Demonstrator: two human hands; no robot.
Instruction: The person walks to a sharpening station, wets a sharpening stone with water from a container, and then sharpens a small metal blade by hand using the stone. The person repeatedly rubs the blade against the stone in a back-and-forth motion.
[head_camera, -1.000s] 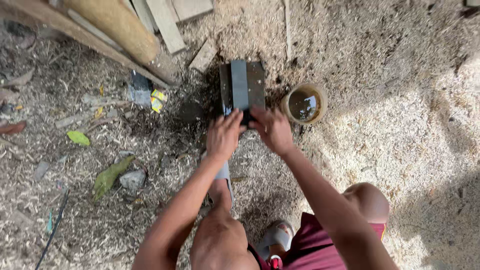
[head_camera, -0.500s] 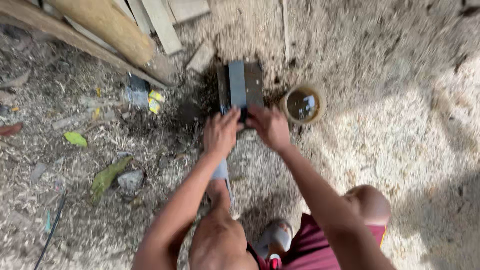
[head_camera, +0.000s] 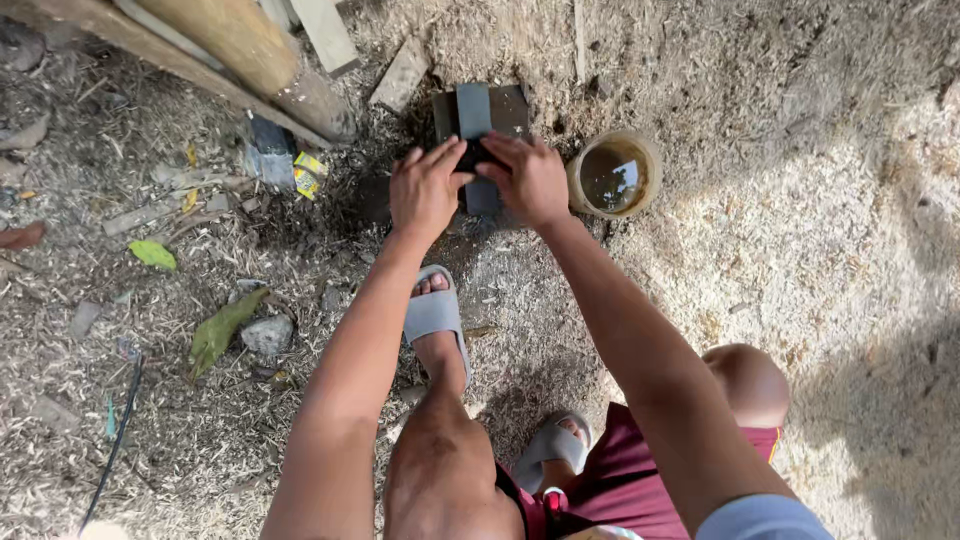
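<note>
A grey sharpening stone (head_camera: 473, 108) lies lengthwise on a dark wooden block (head_camera: 511, 106) set in the sawdust. My left hand (head_camera: 424, 192) and my right hand (head_camera: 527, 176) meet over the stone's middle. The fingertips of both hands press on a small dark piece (head_camera: 470, 156) lying across the stone; what kind of piece it is cannot be made out. The near end of the stone (head_camera: 482, 198) shows between my hands.
A round cup of murky brown water (head_camera: 613, 174) stands just right of the block. Logs and planks (head_camera: 250, 50) lean at the upper left, with a yellow scrap (head_camera: 308, 174) below them. My sandalled foot (head_camera: 435, 315) is behind the hands. Sawdust covers the ground.
Both hands have slid forward along the stone, from its near end to its middle, with the dark piece under them. The view has shifted slightly.
</note>
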